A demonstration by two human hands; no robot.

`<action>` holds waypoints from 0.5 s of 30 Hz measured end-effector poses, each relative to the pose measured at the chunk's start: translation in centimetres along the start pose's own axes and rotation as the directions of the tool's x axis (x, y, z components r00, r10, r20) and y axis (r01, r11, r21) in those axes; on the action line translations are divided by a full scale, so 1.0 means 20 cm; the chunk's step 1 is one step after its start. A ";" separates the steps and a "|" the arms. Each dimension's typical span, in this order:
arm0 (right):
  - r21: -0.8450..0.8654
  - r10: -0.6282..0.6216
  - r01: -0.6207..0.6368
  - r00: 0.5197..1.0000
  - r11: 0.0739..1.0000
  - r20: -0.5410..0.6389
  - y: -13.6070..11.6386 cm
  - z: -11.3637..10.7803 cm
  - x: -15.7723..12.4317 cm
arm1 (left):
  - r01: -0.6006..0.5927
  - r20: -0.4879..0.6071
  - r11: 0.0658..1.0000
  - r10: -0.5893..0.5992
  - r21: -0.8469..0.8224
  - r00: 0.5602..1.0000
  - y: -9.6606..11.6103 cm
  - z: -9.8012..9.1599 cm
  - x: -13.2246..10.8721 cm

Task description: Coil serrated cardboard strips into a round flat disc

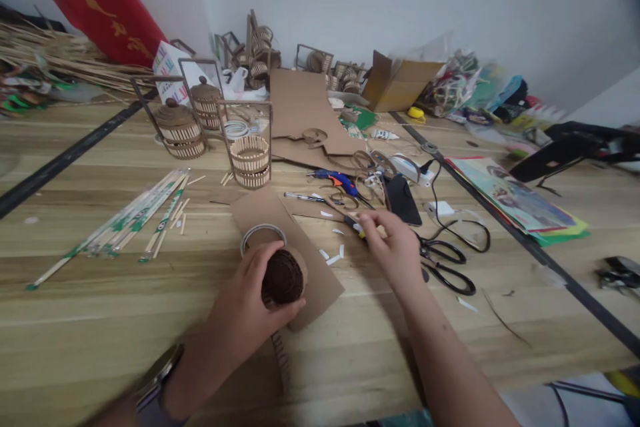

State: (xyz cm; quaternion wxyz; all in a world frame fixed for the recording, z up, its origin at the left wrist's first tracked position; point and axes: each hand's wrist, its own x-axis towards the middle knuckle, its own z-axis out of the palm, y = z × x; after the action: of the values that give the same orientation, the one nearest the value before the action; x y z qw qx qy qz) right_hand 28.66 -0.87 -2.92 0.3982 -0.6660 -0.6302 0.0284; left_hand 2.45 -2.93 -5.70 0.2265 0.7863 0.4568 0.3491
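My left hand [250,293] is wrapped round a small round dark brown piece [284,276], held above a flat cardboard sheet [315,280]. Beside its fingers a grey ring [264,230] lies on the cardboard. My right hand [393,243] is closed, thumb and fingertips pinched together by the yellow and black handle of a tool [356,225]; what the fingertips hold, if anything, is too small to make out. Black-handled scissors [450,263] lie just right of that hand. Small white scraps [334,258] are scattered between the hands.
Wooden baskets [251,159] with tall handles stand at the back left, near packs of sticks [135,213]. Behind the hands lie a blue glue gun [336,180], a pen [306,197], a phone [401,200] and cardboard strips. A box [403,83] stands at the back, papers [520,197] at right.
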 end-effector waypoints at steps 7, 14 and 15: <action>0.470 -0.080 -0.234 0.827 0.851 0.556 -0.25 0.07 -0.16 | -0.147 0.083 0.984 0.138 0.104 0.987 0.06 0.03 -0.02; 0.451 0.007 -0.386 0.766 0.805 0.643 -0.25 0.11 -0.19 | -0.158 0.213 0.983 0.136 0.089 0.968 0.04 0.06 -0.06; 0.439 0.005 -0.368 0.771 0.820 0.637 -0.26 0.11 -0.20 | -0.162 0.214 0.982 0.139 0.094 0.967 0.03 0.06 -0.06</action>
State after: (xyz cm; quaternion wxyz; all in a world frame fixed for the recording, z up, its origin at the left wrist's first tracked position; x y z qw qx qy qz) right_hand 22.43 -3.71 -3.39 0.3389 -0.5420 -0.6169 0.4591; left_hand 3.24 -4.28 -6.58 0.2014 0.8620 0.3884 0.2559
